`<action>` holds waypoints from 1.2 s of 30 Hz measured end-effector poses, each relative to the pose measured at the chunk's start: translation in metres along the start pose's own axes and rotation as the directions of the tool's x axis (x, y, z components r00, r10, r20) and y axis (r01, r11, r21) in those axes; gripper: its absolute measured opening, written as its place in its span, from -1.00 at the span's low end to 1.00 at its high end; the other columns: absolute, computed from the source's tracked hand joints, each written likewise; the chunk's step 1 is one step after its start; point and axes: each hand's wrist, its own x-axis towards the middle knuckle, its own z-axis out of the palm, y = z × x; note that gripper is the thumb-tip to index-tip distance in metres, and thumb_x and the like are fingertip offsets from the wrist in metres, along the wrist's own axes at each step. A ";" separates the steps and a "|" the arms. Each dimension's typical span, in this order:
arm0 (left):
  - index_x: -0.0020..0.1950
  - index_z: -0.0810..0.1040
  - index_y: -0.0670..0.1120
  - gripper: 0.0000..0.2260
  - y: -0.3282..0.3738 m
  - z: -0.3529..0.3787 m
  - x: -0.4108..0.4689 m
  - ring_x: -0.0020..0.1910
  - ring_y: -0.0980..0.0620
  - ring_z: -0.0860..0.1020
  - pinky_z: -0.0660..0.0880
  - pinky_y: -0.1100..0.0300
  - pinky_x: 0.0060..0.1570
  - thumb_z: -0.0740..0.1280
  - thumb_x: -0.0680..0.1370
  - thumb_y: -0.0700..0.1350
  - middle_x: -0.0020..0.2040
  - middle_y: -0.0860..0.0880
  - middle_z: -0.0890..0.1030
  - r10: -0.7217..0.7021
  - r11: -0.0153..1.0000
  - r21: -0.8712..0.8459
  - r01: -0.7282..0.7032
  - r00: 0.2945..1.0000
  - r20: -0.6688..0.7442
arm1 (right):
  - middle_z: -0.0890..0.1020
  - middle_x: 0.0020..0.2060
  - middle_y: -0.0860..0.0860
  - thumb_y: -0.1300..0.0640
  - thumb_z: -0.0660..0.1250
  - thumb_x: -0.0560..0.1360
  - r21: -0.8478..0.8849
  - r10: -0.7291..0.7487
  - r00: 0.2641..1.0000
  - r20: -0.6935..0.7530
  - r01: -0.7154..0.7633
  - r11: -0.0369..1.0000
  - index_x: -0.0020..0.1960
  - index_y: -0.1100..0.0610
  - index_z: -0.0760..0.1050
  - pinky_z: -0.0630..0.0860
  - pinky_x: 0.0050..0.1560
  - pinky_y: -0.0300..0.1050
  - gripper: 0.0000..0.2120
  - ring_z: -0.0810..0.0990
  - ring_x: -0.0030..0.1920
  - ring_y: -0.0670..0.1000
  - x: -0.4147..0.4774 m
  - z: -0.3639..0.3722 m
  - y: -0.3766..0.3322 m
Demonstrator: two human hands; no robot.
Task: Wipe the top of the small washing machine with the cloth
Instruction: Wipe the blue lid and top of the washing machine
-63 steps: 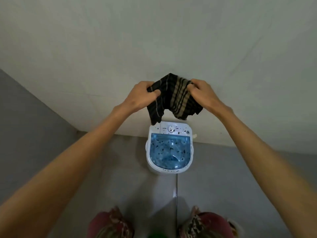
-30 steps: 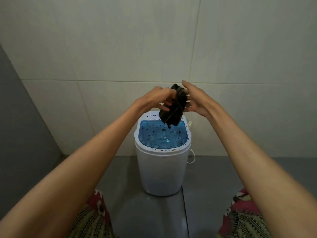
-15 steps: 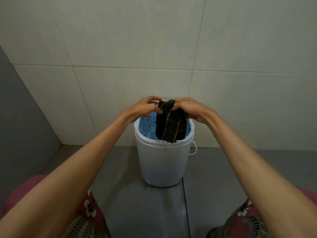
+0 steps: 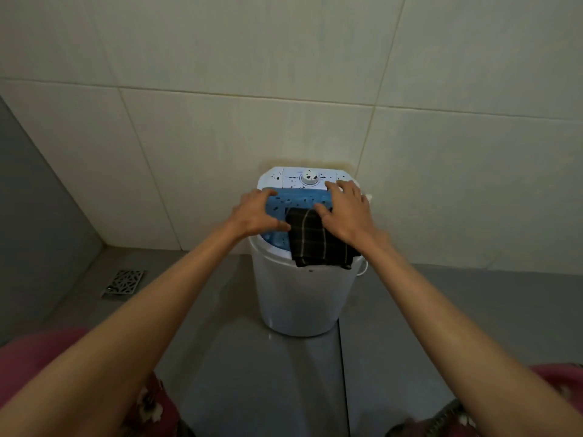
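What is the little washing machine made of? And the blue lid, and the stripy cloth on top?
The washing machine body looks like smooth white plastic: it has a soft, even sheen. The blue lid seems to be see-through tinted plastic, glossy, with dark specks on it. The cloth looks like soft woven fabric, dark with pale stripes; it folds and droops over the rim. Which fibre it is I cannot tell.

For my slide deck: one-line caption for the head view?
Both hands, left and right, press a dark plaid cloth onto the speckled washing machine lid.
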 end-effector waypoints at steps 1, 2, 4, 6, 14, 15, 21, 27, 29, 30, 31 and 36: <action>0.50 0.26 -0.02 -0.10 -0.008 -0.005 -0.002 0.43 -0.14 0.29 0.31 -0.17 0.38 0.55 0.25 0.17 0.46 -0.12 0.33 -0.018 0.998 0.053 0.017 1.000 0.022 | 0.16 0.55 0.17 -0.08 0.21 0.60 0.005 -0.039 0.999 -0.004 0.039 0.999 0.55 0.12 0.15 -0.02 0.53 0.25 -0.40 0.00 0.57 0.18 -0.004 0.007 -0.003; 0.53 0.21 -0.03 -0.03 -0.016 -0.009 -0.002 0.47 -0.14 0.23 0.25 -0.18 0.42 0.56 0.24 0.21 0.50 -0.12 0.28 -0.039 0.993 0.110 0.033 0.998 0.056 | 0.11 0.57 0.16 -0.13 0.19 0.60 0.001 -0.069 0.998 0.010 0.069 0.998 0.57 0.12 0.12 -0.10 0.53 0.25 -0.37 -0.08 0.58 0.17 -0.008 0.013 -0.006; 0.57 0.11 -0.02 0.08 -0.028 -0.014 -0.004 0.53 -0.14 0.13 0.15 -0.19 0.47 0.54 0.20 0.30 0.55 -0.10 0.19 -0.084 0.977 0.205 0.054 0.987 0.140 | 0.04 0.59 0.13 -0.22 0.11 0.60 -0.030 -0.098 0.992 0.082 0.101 0.994 0.59 0.09 0.07 -0.19 0.53 0.26 -0.33 -0.16 0.59 0.15 -0.014 0.030 -0.010; 0.57 0.08 -0.02 0.09 -0.037 -0.014 -0.007 0.55 -0.14 0.07 0.09 -0.17 0.50 0.52 0.21 0.33 0.57 -0.08 0.16 -0.107 0.965 0.258 0.053 0.974 0.200 | 0.00 0.60 0.10 -0.31 -0.01 0.60 -0.075 -0.106 0.985 0.139 0.117 0.990 0.60 0.04 0.02 -0.25 0.52 0.27 -0.31 -0.19 0.58 0.14 -0.021 0.048 -0.009; 0.56 0.11 -0.02 0.00 -0.037 -0.009 -0.011 0.56 -0.15 0.02 -0.05 -0.11 0.52 0.50 0.28 0.30 0.56 -0.05 0.20 -0.075 0.977 0.212 0.024 0.969 0.237 | 0.01 0.60 0.08 -0.34 -0.11 0.59 -0.118 0.162 0.987 0.012 -0.159 0.980 0.60 -0.05 0.01 -0.26 0.44 0.37 -0.33 -0.15 0.58 0.22 -0.008 0.057 0.033; 0.56 0.11 0.00 0.07 -0.041 -0.008 -0.007 0.56 -0.17 0.01 -0.02 -0.16 0.52 0.48 0.21 0.38 0.56 -0.04 0.20 -0.081 0.972 0.232 0.024 0.968 0.238 | -0.02 0.60 0.09 -0.34 -0.12 0.59 -0.115 0.229 0.972 0.043 -0.223 0.968 0.60 -0.04 -0.01 -0.26 0.44 0.40 -0.33 -0.17 0.57 0.24 0.004 0.055 0.037; 0.59 -0.07 0.02 0.19 -0.043 -0.006 0.001 0.58 -0.13 -0.15 -0.02 -0.26 0.49 0.42 0.16 0.46 0.61 -0.02 -0.06 -0.102 0.920 0.393 0.000 0.966 0.239 | -0.06 0.59 0.15 -0.30 -0.16 0.60 -0.156 0.243 0.968 0.065 -0.230 0.960 0.61 0.01 -0.09 -0.29 0.41 0.46 -0.32 -0.19 0.56 0.31 0.022 0.066 0.011; 0.56 -0.30 0.14 0.24 -0.055 -0.007 0.003 0.51 -0.09 -0.41 -0.27 -0.24 0.47 0.23 0.09 0.61 0.57 -0.05 -0.33 -0.153 0.868 0.497 -0.002 0.950 0.272 | -0.02 0.60 0.04 -0.33 -0.11 0.59 -0.092 0.046 0.998 0.042 -0.042 0.995 0.60 -0.11 -0.03 -0.29 0.46 0.37 -0.36 -0.20 0.58 0.19 -0.025 0.067 0.011; 0.55 -0.34 0.16 0.25 -0.059 -0.007 0.005 0.50 -0.09 -0.45 -0.30 -0.25 0.46 0.20 0.07 0.64 0.56 -0.05 -0.36 -0.152 0.864 0.504 -0.014 0.946 0.287 | -0.02 0.60 0.04 -0.33 -0.10 0.59 -0.108 0.073 0.997 0.029 -0.070 0.992 0.60 -0.12 -0.02 -0.26 0.45 0.38 -0.37 -0.20 0.58 0.18 -0.029 0.063 0.022; 0.54 -0.34 0.16 0.25 -0.060 -0.007 0.006 0.49 -0.09 -0.46 -0.31 -0.24 0.46 0.20 0.08 0.64 0.56 -0.05 -0.37 -0.152 0.862 0.507 -0.018 0.944 0.292 | -0.02 0.60 0.05 -0.33 -0.10 0.59 -0.103 0.108 0.994 0.025 -0.105 0.989 0.60 -0.11 -0.02 -0.25 0.44 0.40 -0.37 -0.20 0.58 0.19 -0.026 0.062 0.027; 0.54 -0.35 0.16 0.24 -0.060 -0.007 0.007 0.49 -0.08 -0.46 -0.31 -0.24 0.46 0.20 0.08 0.64 0.56 -0.05 -0.37 -0.155 0.860 0.511 -0.019 0.943 0.296 | -0.03 0.60 0.06 -0.33 -0.10 0.59 -0.094 0.153 0.988 0.032 -0.149 0.984 0.60 -0.10 -0.02 -0.24 0.43 0.42 -0.36 -0.20 0.57 0.21 -0.019 0.061 0.030; 0.54 -0.35 0.17 0.25 -0.060 -0.007 0.008 0.50 -0.08 -0.44 -0.30 -0.23 0.47 0.21 0.08 0.63 0.56 -0.05 -0.37 -0.169 0.860 0.510 -0.012 0.937 0.306 | -0.05 0.60 0.14 -0.31 -0.11 0.60 -0.073 0.309 0.947 0.085 -0.303 0.950 0.61 -0.02 -0.02 -0.12 0.42 0.49 -0.34 -0.15 0.55 0.33 0.049 0.060 0.035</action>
